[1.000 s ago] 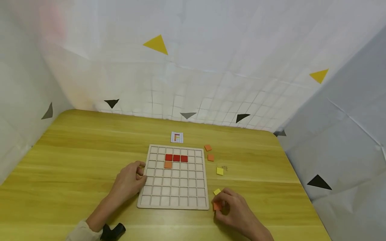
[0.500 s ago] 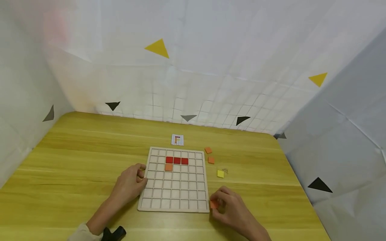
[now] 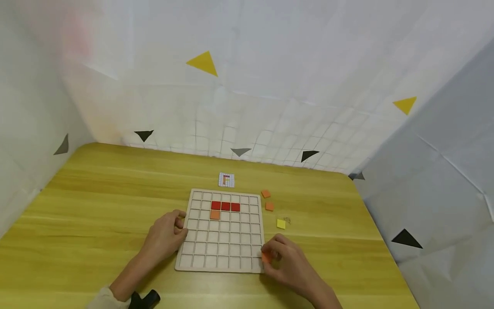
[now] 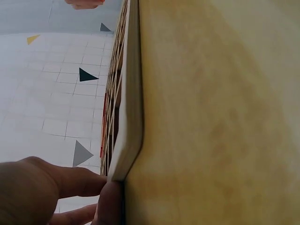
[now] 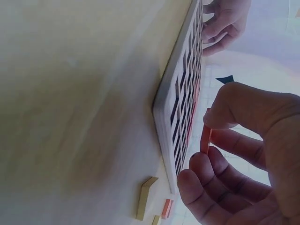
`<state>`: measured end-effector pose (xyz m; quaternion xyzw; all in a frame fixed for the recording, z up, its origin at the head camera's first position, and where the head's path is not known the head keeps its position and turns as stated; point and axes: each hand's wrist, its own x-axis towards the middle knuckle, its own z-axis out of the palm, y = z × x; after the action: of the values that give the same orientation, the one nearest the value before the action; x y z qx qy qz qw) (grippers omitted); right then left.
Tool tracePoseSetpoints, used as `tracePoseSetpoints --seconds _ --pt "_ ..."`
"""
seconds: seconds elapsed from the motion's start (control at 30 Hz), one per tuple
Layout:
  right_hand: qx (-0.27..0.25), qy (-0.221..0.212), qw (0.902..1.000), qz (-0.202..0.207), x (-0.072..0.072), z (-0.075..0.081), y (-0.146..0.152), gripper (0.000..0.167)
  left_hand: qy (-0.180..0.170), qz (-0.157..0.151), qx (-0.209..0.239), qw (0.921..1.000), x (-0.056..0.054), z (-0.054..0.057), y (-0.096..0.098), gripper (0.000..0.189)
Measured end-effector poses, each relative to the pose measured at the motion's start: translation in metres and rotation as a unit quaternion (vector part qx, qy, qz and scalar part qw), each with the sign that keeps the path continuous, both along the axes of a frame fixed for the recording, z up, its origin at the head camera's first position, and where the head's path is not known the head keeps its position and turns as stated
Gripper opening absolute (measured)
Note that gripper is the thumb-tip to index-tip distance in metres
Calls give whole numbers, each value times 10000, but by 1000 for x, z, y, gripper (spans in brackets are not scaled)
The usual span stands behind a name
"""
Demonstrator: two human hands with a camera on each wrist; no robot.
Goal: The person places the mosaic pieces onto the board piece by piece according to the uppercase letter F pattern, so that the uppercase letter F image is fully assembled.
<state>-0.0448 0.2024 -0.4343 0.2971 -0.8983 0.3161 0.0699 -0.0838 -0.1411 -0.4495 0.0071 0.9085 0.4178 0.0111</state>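
Observation:
A square wooden grid board point(image 3: 220, 249) lies on the table, with three red tiles point(image 3: 225, 206) in a row and one orange tile point(image 3: 215, 214) below the leftmost. Along the board's left edge, my left hand point(image 3: 164, 234) holds the rim with thumb and fingers, as the left wrist view shows at the board's edge point(image 4: 131, 117). My right hand point(image 3: 287, 262) pinches another orange tile point(image 5: 205, 138) between thumb and fingertips. That tile is raised over the board's near right corner. Part of the corner is hidden behind the hand.
Two loose orange tiles point(image 3: 269, 207) and a yellow tile point(image 3: 281, 224) lie right of the board. A second yellow tile point(image 5: 146, 198) shows in the right wrist view. Beyond the board lies a small pattern card point(image 3: 226, 180). White sheets point(image 3: 247, 107) surround the table.
My right hand has moved left with the orange tile, from the table beside a yellow tile to over the board's right edge. My left hand stays at the board's left edge.

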Motion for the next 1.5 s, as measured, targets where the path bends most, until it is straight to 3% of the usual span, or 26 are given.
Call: tracePoseSetpoints --seconds 0.5,0.8,1.27,1.5 --pt "-83 10 9997 232 -15 1 -18 26 -11 -76 23 10000 -3 -2 0 38" --pt "-136 83 9996 244 -20 2 -29 26 -15 -76 -7 10000 -2 3 1 37" --pt "-93 -167 9995 255 -26 12 -48 21 0 -82 -87 9999 -1 1 -1 37" --pt "-20 2 9997 261 -32 14 -55 22 20 -92 -78 9999 1 2 -2 37"
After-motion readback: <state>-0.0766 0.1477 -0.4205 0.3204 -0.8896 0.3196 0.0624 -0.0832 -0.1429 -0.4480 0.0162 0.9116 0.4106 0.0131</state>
